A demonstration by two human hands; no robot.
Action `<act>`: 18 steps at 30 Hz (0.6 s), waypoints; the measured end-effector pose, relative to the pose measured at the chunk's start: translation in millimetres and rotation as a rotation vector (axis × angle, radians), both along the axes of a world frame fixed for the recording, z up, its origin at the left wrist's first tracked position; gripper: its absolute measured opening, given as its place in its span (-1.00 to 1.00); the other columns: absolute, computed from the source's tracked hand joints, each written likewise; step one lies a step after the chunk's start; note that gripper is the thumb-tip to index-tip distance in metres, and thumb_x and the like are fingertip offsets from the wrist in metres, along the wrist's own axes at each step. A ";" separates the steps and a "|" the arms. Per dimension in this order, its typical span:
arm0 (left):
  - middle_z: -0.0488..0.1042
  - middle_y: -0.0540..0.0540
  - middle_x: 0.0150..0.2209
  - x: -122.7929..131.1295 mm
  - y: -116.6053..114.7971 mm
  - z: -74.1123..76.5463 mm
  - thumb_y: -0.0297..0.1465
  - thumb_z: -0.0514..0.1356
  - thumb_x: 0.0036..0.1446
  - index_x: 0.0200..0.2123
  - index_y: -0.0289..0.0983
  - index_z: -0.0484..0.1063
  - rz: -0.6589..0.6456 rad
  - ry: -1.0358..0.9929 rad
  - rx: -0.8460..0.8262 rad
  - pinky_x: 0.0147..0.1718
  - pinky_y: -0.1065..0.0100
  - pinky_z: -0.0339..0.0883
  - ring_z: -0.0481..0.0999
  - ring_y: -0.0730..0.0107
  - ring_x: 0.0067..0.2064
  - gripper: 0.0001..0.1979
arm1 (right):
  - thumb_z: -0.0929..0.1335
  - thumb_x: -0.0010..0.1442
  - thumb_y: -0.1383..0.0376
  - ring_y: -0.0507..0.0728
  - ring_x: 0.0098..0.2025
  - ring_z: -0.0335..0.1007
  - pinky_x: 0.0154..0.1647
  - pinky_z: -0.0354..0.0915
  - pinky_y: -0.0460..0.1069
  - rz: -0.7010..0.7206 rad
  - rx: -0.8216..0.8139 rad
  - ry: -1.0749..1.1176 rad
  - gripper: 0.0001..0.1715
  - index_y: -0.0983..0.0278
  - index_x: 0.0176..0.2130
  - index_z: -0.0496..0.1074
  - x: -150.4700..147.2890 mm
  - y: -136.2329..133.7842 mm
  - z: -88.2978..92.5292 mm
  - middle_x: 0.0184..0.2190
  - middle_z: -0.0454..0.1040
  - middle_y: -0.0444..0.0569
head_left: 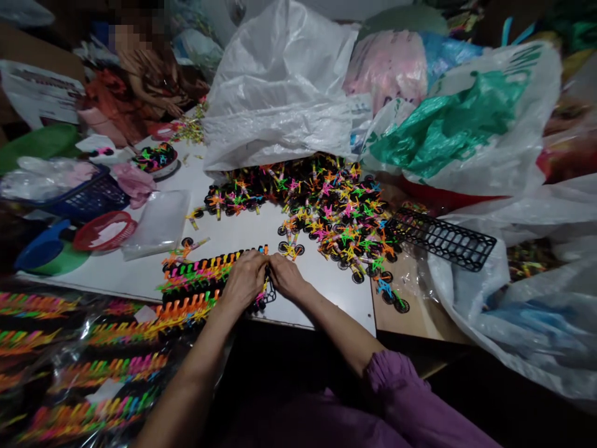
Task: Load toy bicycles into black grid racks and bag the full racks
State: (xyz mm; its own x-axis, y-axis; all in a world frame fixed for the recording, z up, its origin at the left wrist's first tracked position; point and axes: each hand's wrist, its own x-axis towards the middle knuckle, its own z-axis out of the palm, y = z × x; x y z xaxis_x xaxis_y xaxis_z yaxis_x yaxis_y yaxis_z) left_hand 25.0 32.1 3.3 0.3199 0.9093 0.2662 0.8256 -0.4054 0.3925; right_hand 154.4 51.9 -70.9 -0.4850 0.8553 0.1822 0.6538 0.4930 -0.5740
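Note:
My left hand (245, 277) and my right hand (286, 274) meet at the right end of a black plastic rack (269, 291) on the white table. Both hands have their fingers bent and pressed together. Whatever they pinch is small and hidden by the fingers. Left of my hands, a row of small toy bicycles (200, 269) in orange, yellow, pink and green stands packed in the rack. Just beyond my right hand lies a loose toy bicycle with a yellow frame (292, 249). A large heap of toy bicycles (338, 211) spreads behind it.
A black rack without bicycles (443, 239) lies at the right. White sacks (284, 81) rise behind the heap. At the left are clear plastic bags (158, 223), a red basket (105, 231) and packed bicycle rows (107, 367). A co-worker (156, 81) sits across the table.

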 end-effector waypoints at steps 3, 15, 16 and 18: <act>0.47 -0.17 -0.28 -0.8 -1.5 -2.2 -0.48 -0.05 0.15 -0.21 -0.32 0.43 0.000 -0.023 0.027 -0.18 0.25 0.33 0.43 0.27 -0.22 -0.72 | 0.18 0.23 0.36 0.06 -0.25 0.23 -0.20 0.16 -0.07 0.096 -0.025 0.026 -0.79 0.32 -0.14 0.30 16.6 8.9 15.8 -0.30 0.33 -0.03; 0.45 -0.11 -0.39 -2.5 5.0 7.4 -0.30 -0.02 0.18 -0.34 -0.27 0.47 0.107 0.035 -0.008 -0.23 0.24 0.28 0.42 0.25 -0.27 -0.71 | 0.21 0.19 0.44 0.14 -0.16 0.24 -0.25 0.16 -0.03 0.138 0.118 -0.423 -0.79 0.29 -0.28 0.42 65.4 86.3 47.9 -0.17 0.32 0.09; 0.45 -0.11 -0.39 -2.8 5.1 5.5 -0.31 -0.03 0.19 -0.34 -0.27 0.46 0.099 0.028 0.000 -0.23 0.25 0.27 0.42 0.26 -0.27 -0.71 | 0.22 0.18 0.43 0.13 -0.17 0.24 -0.25 0.16 -0.03 0.131 0.120 -0.417 -0.80 0.30 -0.29 0.42 67.5 83.1 48.3 -0.18 0.33 0.09; 0.44 -0.11 -0.38 -3.9 4.7 2.0 -0.31 -0.03 0.20 -0.33 -0.27 0.45 0.104 0.002 0.020 -0.23 0.26 0.26 0.41 0.26 -0.27 -0.71 | 0.23 0.18 0.39 0.12 -0.19 0.24 -0.24 0.15 -0.04 0.073 0.116 -0.358 -0.83 0.31 -0.30 0.41 72.7 69.7 50.3 -0.21 0.33 0.08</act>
